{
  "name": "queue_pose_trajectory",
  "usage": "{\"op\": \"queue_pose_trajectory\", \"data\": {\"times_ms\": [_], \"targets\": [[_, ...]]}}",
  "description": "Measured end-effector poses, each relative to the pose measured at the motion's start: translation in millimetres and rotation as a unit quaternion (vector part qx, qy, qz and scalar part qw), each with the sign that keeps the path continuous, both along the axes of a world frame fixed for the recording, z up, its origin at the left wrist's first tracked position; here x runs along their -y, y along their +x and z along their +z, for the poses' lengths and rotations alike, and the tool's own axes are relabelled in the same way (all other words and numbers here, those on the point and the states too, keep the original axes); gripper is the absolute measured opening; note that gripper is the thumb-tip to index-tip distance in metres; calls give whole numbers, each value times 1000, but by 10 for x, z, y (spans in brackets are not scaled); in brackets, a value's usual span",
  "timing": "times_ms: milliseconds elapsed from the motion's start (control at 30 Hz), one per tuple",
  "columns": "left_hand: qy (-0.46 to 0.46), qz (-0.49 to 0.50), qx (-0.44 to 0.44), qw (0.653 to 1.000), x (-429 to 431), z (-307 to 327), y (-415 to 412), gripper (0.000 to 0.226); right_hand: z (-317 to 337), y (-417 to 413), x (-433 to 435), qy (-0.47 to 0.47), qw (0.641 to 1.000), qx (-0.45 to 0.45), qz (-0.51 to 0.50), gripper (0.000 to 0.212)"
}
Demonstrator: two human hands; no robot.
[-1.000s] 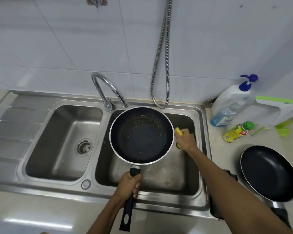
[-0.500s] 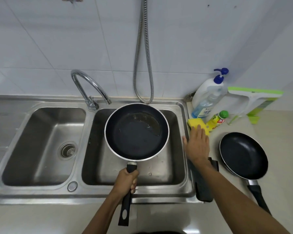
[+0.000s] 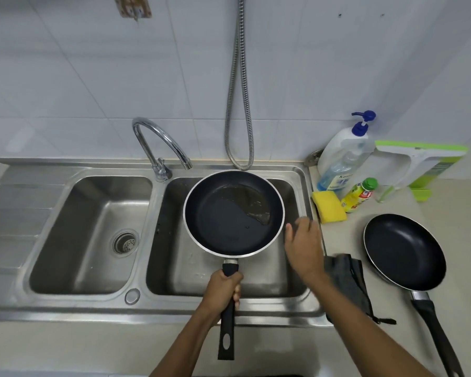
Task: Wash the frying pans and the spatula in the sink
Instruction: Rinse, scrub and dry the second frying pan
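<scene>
The right hand (image 3: 305,246) has come off the yellow sponge (image 3: 329,206) and now hovers, fingers loose and holding nothing, over the sink's (image 3: 152,213) right rim. The sponge lies on the tabletop (image 3: 346,240) just beside that rim. The left hand (image 3: 223,291) grips the handle of a black frying pan (image 3: 229,216) held over the right basin, its long axis running from the wall to the near edge, handle nearest the person. A second frying pan (image 3: 404,251) sits on the tabletop, handle pointing to the near right corner. The pump bottle's (image 3: 343,161) label begins "Ko"; the rest is unreadable.
</scene>
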State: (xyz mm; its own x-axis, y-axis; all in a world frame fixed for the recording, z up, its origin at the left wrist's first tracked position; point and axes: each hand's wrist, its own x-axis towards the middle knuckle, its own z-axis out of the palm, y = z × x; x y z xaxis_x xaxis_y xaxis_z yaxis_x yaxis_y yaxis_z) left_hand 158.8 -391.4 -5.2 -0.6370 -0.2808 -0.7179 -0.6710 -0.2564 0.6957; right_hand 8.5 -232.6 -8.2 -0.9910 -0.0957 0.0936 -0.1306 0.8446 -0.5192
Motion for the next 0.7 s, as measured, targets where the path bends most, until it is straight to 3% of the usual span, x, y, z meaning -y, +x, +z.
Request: {"op": "queue_pose_trajectory", "data": {"times_ms": [67, 133, 233, 300, 333, 467, 600, 700], "targets": [[1, 18, -12, 1000, -84, 47, -50, 27, 128, 447, 150, -104, 990, 92, -5, 17], [-8, 16, -40, 999, -174, 47, -97, 33, 174, 874, 235, -161, 958, 238, -14, 22], [-2, 3, -52, 999, -276, 93, -105, 38, 164, 1254, 346, -256, 877, 401, -62, 50], [-17, -21, -42, 999, -309, 96, -83, 44, 183, 1315, 405, -357, 809, 452, -119, 68], [-20, -25, -38, 999, -313, 121, -77, 48, 225, 1315, 412, -377, 794, 458, -130, 70], [36, -33, -16, 999, -342, 228, -39, 57, 352, 1344, 378, -336, 834, 431, -72, 67], [55, -74, -56, 994, -260, 192, -19, 52, 368, 1407, 409, -199, 917, 347, 14, 61], [51, -146, -43, 987, 12, 221, -71, 57, 343, 1422, 472, -118, 949, 286, 68, 46]]}}
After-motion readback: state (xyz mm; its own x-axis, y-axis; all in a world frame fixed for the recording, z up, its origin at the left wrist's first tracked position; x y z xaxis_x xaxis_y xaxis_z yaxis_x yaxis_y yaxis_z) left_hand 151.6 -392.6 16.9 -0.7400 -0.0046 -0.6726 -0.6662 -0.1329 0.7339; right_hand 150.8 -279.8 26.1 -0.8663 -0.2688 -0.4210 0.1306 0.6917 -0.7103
